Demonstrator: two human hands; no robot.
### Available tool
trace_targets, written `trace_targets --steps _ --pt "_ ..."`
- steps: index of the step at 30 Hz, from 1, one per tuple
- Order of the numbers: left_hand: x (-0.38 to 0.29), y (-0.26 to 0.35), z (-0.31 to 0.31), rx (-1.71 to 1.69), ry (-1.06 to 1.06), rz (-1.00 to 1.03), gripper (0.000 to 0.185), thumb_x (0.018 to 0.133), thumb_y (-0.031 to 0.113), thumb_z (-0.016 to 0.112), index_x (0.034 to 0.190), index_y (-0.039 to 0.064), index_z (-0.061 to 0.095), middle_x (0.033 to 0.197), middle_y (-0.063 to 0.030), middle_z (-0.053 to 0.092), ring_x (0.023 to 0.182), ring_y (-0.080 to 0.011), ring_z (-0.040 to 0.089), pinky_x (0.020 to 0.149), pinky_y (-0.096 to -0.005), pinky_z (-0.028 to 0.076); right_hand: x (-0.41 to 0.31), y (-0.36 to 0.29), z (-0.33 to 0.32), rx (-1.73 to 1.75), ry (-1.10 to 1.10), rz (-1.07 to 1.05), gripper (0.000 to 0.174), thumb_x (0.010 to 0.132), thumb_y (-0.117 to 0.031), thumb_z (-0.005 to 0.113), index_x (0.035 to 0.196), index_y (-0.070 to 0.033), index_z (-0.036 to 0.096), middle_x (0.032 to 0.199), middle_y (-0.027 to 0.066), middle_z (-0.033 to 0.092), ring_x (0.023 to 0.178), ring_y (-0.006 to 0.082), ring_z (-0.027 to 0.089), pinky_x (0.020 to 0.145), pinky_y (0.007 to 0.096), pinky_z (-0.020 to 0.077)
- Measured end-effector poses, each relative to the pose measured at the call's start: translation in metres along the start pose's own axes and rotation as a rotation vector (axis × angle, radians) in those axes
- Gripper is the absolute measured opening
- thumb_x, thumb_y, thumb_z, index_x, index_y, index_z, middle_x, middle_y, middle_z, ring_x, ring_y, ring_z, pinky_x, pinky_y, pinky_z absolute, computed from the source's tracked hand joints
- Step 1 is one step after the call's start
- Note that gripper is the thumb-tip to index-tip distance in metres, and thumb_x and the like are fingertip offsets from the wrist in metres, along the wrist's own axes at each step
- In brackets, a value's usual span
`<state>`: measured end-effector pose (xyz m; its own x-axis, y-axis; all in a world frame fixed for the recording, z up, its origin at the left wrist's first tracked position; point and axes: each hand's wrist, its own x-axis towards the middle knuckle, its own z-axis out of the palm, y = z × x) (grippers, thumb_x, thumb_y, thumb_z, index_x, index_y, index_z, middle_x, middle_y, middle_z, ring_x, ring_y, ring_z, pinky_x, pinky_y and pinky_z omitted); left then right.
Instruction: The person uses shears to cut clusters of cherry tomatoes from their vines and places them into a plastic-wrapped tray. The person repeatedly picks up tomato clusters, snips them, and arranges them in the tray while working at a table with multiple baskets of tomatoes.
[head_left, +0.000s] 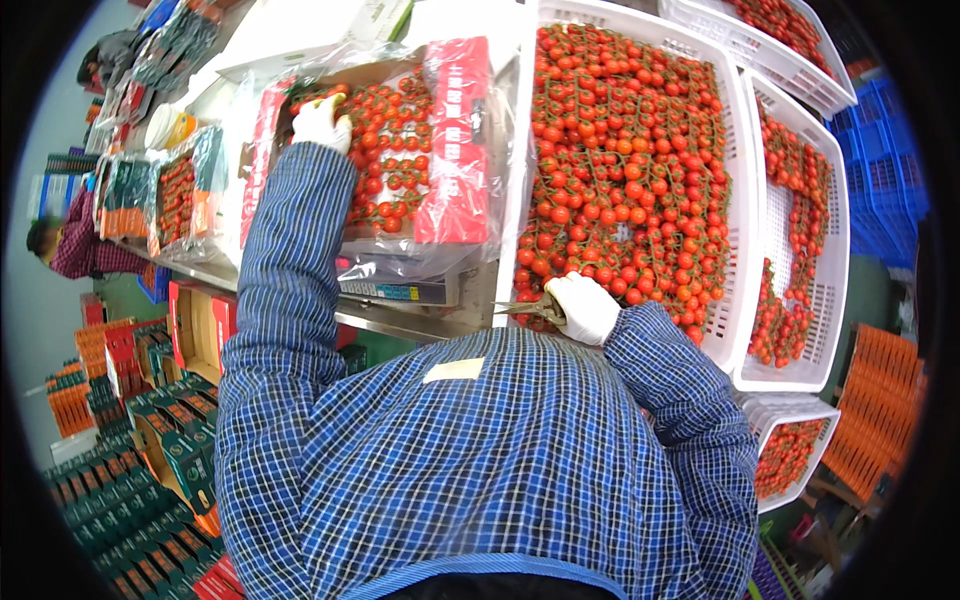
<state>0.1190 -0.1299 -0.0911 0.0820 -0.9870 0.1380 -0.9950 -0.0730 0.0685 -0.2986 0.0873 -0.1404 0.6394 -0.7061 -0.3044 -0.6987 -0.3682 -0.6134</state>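
In a white glove, my left hand (322, 124) reaches into a red cardboard box (456, 142) lined with clear plastic, touching the cherry tomatoes on the vine (382, 139) inside; whether its fingers grip any is hidden. The box rests on a weighing scale (397, 291) with a keypad. My right hand (585, 307), also white-gloved, holds a pair of scissors (536, 307), blades pointing left, at the near left corner of a white plastic crate (739, 225) full of vine tomatoes (622, 165).
More white crates with tomatoes stand right, one partly filled (836, 247). Left are a packed tomato box (176, 199), a white tub (161, 126) and a person in a checked top (75, 244). Stacked cartons (112, 480) lie lower left; blue crates (877, 172) and orange cartons (877, 405) stand right.
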Motion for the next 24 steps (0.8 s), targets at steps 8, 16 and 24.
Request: trace_targets --steps 8,16,24 --pt "-0.116 0.098 -0.081 -1.272 -0.542 -0.117 0.047 0.089 0.012 0.055 0.134 0.000 0.046 0.126 -0.0133 0.058 0.113 -0.0212 0.057 0.095 -0.0313 0.045 -0.039 0.028 -0.031 1.132 0.135 0.214 0.045 0.071 0.000 0.069 0.111 -0.002 0.051 0.097 0.0039 0.053 0.095 0.0141 0.051 0.089 0.0304 0.0430" --pt "-0.203 0.226 -0.050 -1.870 -1.127 -0.200 0.068 0.094 0.025 0.054 0.149 0.009 0.018 0.148 -0.0135 0.034 0.135 -0.0252 0.036 0.107 -0.0429 0.034 -0.035 -0.029 -0.058 1.241 0.578 0.178 0.037 0.072 0.003 0.071 0.102 -0.004 0.052 0.094 0.0023 0.053 0.089 0.0132 0.053 0.084 0.0289 0.0445" --pt "-0.210 0.212 -0.036 -2.270 -1.229 -0.403 0.056 0.098 0.035 0.043 0.146 0.012 0.028 0.142 -0.0137 0.043 0.124 -0.0316 0.050 0.097 -0.0519 0.045 -0.042 -0.016 -0.068 1.498 0.658 0.269 0.026 0.079 0.005 0.060 0.104 0.002 0.054 0.104 0.0188 0.065 0.087 0.0228 0.067 0.076 0.0316 0.0537"
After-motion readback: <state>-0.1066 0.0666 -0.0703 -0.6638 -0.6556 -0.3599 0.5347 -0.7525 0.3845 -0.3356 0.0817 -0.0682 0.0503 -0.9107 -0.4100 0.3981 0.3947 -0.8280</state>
